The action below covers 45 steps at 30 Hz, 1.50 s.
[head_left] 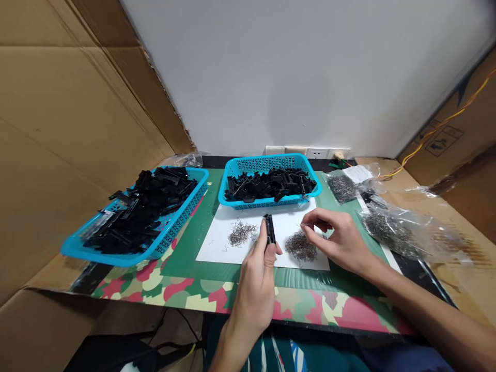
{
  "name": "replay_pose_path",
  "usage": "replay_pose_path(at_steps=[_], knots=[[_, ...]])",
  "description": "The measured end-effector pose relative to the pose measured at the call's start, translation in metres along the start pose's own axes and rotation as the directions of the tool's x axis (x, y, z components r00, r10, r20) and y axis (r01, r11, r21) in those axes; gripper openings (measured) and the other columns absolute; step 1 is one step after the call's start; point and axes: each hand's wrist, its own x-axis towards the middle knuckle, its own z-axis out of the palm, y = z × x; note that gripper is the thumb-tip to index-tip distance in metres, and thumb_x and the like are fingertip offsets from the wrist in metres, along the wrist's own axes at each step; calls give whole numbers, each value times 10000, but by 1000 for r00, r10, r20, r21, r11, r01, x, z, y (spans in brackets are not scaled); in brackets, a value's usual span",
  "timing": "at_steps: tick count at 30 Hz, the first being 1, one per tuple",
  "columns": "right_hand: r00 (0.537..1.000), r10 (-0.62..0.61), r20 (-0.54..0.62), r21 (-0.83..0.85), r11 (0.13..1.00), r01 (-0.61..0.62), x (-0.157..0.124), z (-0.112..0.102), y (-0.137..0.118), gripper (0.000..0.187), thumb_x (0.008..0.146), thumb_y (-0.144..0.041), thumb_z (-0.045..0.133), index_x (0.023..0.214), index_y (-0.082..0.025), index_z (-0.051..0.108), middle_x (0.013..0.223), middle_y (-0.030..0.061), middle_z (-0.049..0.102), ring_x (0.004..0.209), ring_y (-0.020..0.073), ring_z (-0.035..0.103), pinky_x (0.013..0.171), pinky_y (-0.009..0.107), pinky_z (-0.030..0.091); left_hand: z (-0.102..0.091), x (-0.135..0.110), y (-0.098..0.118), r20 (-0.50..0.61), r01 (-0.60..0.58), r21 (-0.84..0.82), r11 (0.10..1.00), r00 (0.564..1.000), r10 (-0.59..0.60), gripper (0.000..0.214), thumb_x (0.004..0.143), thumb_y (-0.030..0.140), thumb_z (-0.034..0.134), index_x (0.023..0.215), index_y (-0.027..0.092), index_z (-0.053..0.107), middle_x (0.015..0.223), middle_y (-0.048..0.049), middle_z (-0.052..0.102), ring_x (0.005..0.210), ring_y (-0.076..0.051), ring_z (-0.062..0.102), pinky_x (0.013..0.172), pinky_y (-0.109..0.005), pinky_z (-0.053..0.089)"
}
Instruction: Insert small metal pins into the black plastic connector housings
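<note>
My left hand [259, 268] is closed around a narrow black plastic part [270, 228], which points upward above the white paper [211, 253]. To its right, my right hand [335, 237] pinches a thin metal wire piece [306, 224] between thumb and forefinger. Below those fingertips lies a pile of small metal wire springs [301, 246]. A second pile of fine wire pieces [241, 233] rests on the paper left of the black part. The exact shape of the pinched piece is too small to make out.
A blue basket [270, 203] of black plastic parts stands behind the paper. Another blue basket [112, 260], heaped with similar parts, is at the left. Clear bags of metal pieces [391, 232] [343, 187] lie at the right. Cardboard [77, 129] walls the left side.
</note>
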Motion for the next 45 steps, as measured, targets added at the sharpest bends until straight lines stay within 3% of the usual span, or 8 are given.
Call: replay_pose_path(at_steps=[2,7,16,19,24,31,37,45], knots=[[1000,20,10,7,1000,-20,1,0,1,78,922,-174,621,860,-193,665,759,-6,671,633,125,530,604,255,417,0,0,-3,-39,-51,38,998,998,53,485,1125,467,348,1517,257,543,1127,-74,681,1011,-230,647,923,-353,504],[993,84,84,21,996,-86,3,2,3,88,923,-197,624,850,-194,672,731,-16,640,619,122,498,591,252,393,2,-1,-7,21,-115,92,989,993,114,372,1124,343,382,1367,268,653,1186,-68,691,1006,-213,657,869,-317,502],[970,157,187,-13,987,-157,3,4,11,120,935,-236,618,839,-192,675,709,-4,626,610,134,492,594,267,370,0,-1,-4,22,-24,40,999,999,23,260,1078,445,522,1213,264,650,967,-21,662,819,-197,600,769,-301,474],[965,163,203,-7,986,-165,4,4,11,127,945,-246,619,853,-189,685,736,5,656,633,139,516,612,272,387,0,-4,-5,42,-56,44,997,998,55,278,1102,417,466,1263,266,635,1010,-37,659,880,-204,612,798,-304,474],[962,160,221,-11,987,-162,5,3,7,111,929,-230,635,853,-183,701,712,-11,649,621,130,514,602,265,385,4,-9,-7,62,-72,117,991,996,65,426,1100,399,478,1507,276,499,1021,-45,640,857,-197,604,815,-309,488],[925,235,299,-32,971,-236,11,2,10,123,909,-200,633,811,-166,698,697,-11,646,626,124,524,603,261,382,9,-4,-4,58,-153,146,977,988,146,368,1124,313,418,1425,270,626,1208,-77,682,1101,-230,650,934,-329,498],[892,259,371,-116,966,-232,29,-4,12,146,869,-177,655,727,-160,680,561,-80,363,543,96,301,532,266,259,10,2,-3,49,-162,160,974,986,157,352,1114,280,417,1368,247,659,1150,-82,713,1077,-245,674,892,-337,514],[881,229,415,-175,970,-169,42,6,10,123,843,-117,649,729,-151,684,537,-93,369,537,89,282,548,273,237,10,3,-4,49,-148,150,978,989,142,354,1112,310,431,1364,238,669,1208,-95,715,1104,-248,678,912,-346,521]])
